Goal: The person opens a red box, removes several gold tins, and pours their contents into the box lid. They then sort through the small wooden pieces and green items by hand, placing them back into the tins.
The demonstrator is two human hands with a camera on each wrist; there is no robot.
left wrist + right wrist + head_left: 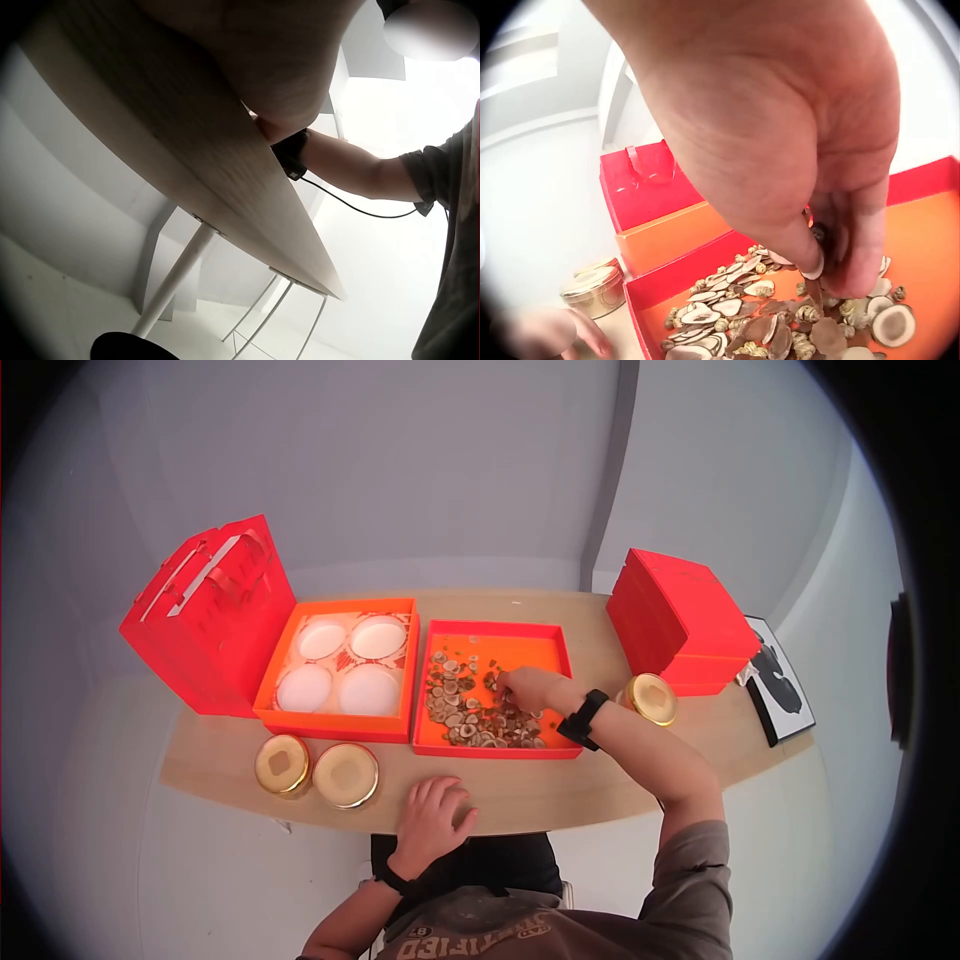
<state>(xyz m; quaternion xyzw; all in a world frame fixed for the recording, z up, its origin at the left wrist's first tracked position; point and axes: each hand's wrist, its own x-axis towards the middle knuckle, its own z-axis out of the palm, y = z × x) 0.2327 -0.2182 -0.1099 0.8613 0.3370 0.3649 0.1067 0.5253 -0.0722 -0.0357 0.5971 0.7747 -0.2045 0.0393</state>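
My right hand (pixel 535 688) reaches down into a shallow red box lid (pixel 498 753) with an orange inside. Its thumb and fingertips pinch a few dried pieces, among them a brown dried slice (pixel 814 292); the fingers partly hide them. Under the hand lies a loose heap of pale, dark-rimmed dried slices (pixel 894 325), mixed with small coiled yellowish pellets (pixel 806 313). The heap covers mostly the left and front of the lid. Near the table's front edge, my left hand (pixel 430 822) rests on the wood, holding nothing, its fingers relaxed.
Left of the lid stands an orange box (pixel 414 700) with round white hollows. Two gold-lidded jars (pixel 283 764) (pixel 346 775) sit before it, and a red gift bag (pixel 215 630) behind. At right are a red box (pixel 680 625), another gold-lidded jar (pixel 652 700) and a framed picture (pixel 782 685).
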